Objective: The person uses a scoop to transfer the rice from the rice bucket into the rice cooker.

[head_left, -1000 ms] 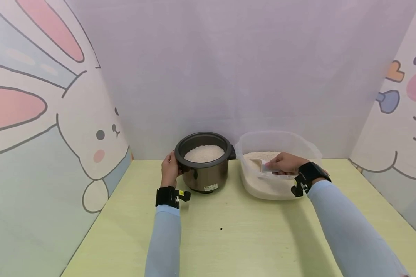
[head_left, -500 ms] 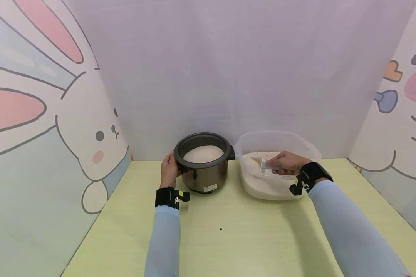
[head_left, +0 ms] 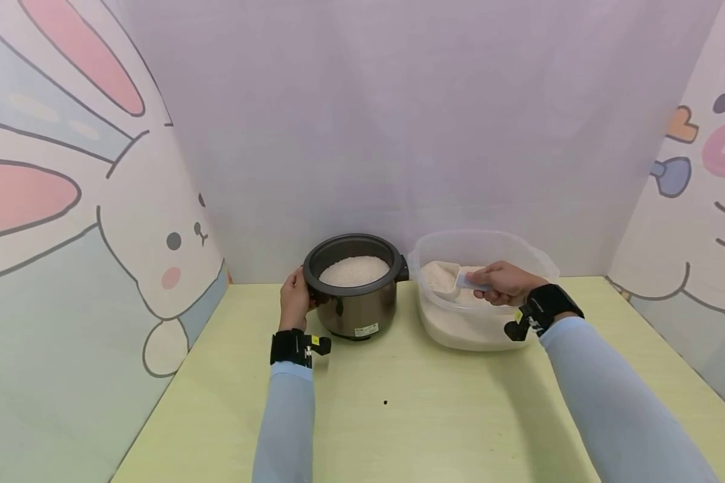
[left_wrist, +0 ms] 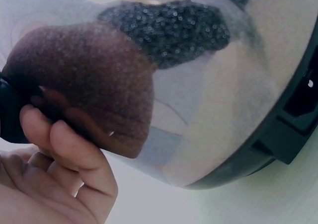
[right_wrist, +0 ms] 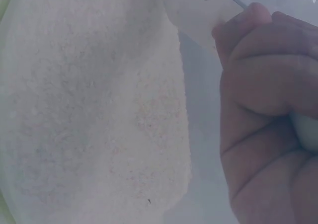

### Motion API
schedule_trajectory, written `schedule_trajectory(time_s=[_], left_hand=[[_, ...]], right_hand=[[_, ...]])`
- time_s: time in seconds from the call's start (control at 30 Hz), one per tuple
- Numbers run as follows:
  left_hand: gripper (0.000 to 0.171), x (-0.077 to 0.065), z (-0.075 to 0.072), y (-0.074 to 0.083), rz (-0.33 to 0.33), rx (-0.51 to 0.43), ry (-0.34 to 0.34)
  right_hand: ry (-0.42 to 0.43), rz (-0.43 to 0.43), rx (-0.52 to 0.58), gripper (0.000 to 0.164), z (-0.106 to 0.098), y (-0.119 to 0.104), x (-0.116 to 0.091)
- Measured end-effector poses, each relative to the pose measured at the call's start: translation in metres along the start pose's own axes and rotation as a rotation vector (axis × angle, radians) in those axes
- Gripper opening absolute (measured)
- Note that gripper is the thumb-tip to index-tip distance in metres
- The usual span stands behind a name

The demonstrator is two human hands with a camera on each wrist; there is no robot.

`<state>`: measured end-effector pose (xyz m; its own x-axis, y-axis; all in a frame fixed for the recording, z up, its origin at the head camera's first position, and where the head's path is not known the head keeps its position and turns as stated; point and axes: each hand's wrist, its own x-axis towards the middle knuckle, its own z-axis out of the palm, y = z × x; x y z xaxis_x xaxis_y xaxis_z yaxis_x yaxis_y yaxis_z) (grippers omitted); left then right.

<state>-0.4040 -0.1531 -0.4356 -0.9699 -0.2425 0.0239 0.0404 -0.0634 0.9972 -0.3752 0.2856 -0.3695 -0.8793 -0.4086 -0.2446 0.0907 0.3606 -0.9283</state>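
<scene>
My left hand (head_left: 294, 300) grips the black side handle (left_wrist: 11, 114) of a dark brown rice cooker (head_left: 352, 310), fingers curled round it in the left wrist view. The cooker stands lidless, with white rice (head_left: 354, 270) heaped inside. My right hand (head_left: 507, 283) holds a white scoop (head_left: 457, 287) by its handle, over the left part of a translucent plastic bin (head_left: 480, 236) of rice. Rice fills the scoop's bowl, which sits inside the bin's rim. In the right wrist view, the curled fingers (right_wrist: 263, 85) show beside the rice, and much of the scoop is out of frame.
The bin stands just right of the cooker on a pale yellow-green table (head_left: 435, 416), both near the lilac back wall (head_left: 399, 121). Printed cartoon panels rise at left and right. A small black speck (head_left: 385, 402) lies on the table in front.
My right hand has raised the scoop out of the rice and levelled it, so its filled bowl now shows. My left hand stays on the cooker's handle.
</scene>
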Motion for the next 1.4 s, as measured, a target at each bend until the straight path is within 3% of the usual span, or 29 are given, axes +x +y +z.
schedule_trajectory(time_s=[0.37,0.83,1.17,1.4], left_hand=[[0.053,-0.002,0.002,0.001,0.0,-0.004,-0.001],[0.054,-0.001,0.003,-0.001,-0.005,0.0,-0.005],[0.054,-0.002,0.002,-0.001,0.007,0.0,0.007],[0.054,-0.002,0.002,-0.001,0.008,-0.011,0.011]], right_hand=[[0.049,-0.031,0.177,0.041,-0.004,0.002,-0.004],[0.12,-0.066,0.284,0.044,-0.003,-0.004,-0.015],[0.179,-0.107,0.344,0.036,0.011,-0.039,-0.016],[0.196,-0.116,0.463,0.024,0.033,-0.073,-0.01]])
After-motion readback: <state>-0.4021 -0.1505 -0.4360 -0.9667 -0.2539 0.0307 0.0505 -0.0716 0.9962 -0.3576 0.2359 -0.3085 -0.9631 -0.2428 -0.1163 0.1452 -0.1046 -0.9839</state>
